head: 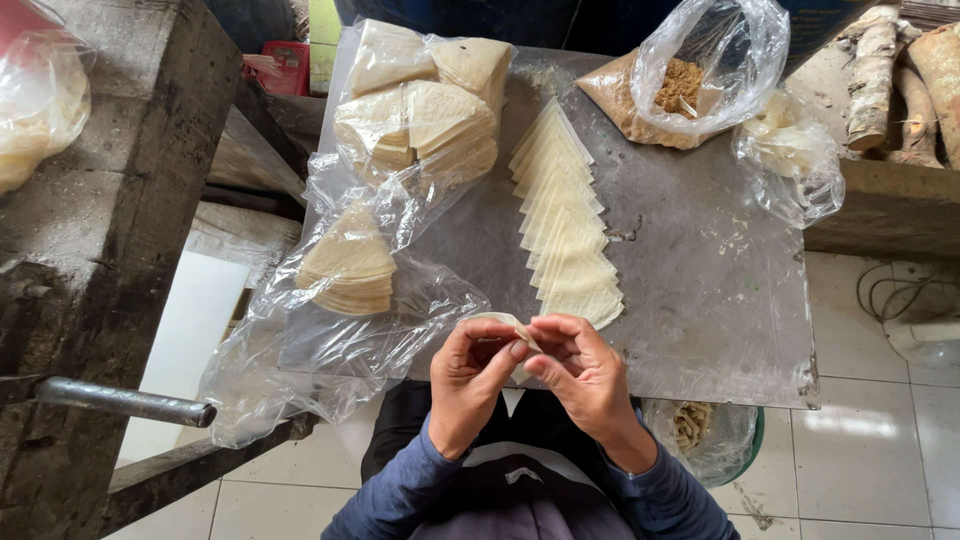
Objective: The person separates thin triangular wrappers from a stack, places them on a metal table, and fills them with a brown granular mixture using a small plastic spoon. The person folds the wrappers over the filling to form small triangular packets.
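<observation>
We hold 1 pale dough wrapper (503, 324) at the near edge of the counter (700, 300), pinched between both hands. The left hand (468, 380) closes its fingers on the wrapper's left side; the right hand (580, 375) closes thumb and fingers on its right side. The wrapper appears partly folded, with only a small curved edge showing above the fingertips. We cannot tell whether filling is already inside it.

Just beyond the hands, a row of triangular wrappers (562, 220) lies overlapped on the metal sheet, running away from us toward the far edge. These lie flat and unfolded, so we judge that most of the laid-out stock is not yet worked.

To the left of that row, 2 clear plastic bags hold further stacks: a near bag of wrappers (350, 265) and a far bag of wrappers (425, 110). Both look well filled.

At the far right of the counter, an open plastic bag of brown crumbly filling (680, 88) stands with its mouth up. A smaller crumpled plastic bag (790, 155) sits just beside it.

Below the counter's right near corner, a green-rimmed bowl (715, 435) holds a few folded pieces in a plastic liner. The count there appears low.
</observation>
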